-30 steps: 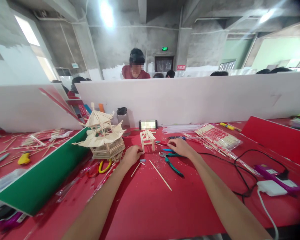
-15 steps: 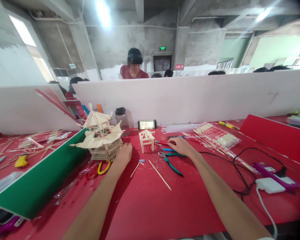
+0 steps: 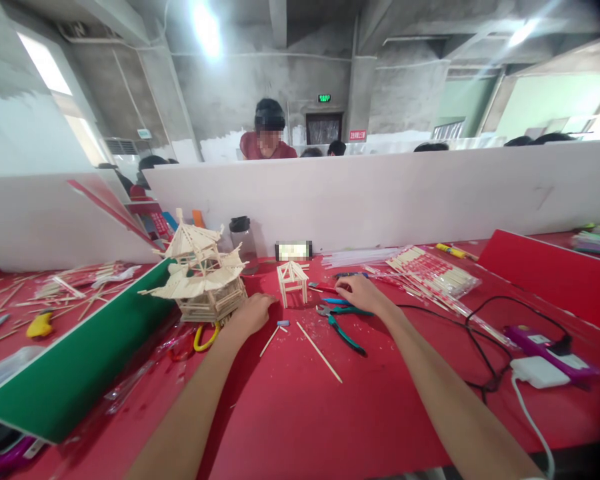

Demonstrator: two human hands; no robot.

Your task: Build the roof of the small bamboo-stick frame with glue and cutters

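Observation:
My left hand [image 3: 256,313] is low over the table, between a large pagoda model [image 3: 205,287] of thin wooden sticks and a small open stick frame with a pointed roof [image 3: 293,283]. Its fingers reach out towards the small frame's left leg; whether they touch it is not clear. At the right, my right hand [image 3: 359,293] rests with bent fingers at the end of a slim red tool [image 3: 325,287]; what they hold is hidden. Green-handled pliers [image 3: 344,330] lie just below it. A loose stick [image 3: 320,352], a shorter stick [image 3: 269,341] and a small bluish block [image 3: 283,323] lie in front.
A green board [image 3: 80,353] stands at left, a red board [image 3: 555,283] at right. Bagged sticks [image 3: 435,270], a purple power strip [image 3: 555,350] and a white adapter [image 3: 540,371] lie rightward. A bottle [image 3: 243,240] stands by the white partition [image 3: 380,200]; a person [image 3: 269,137] is behind.
My left hand has moved right, away from the pagoda's side towards the small frame, and its fingers have stretched out. My right hand stays in place.

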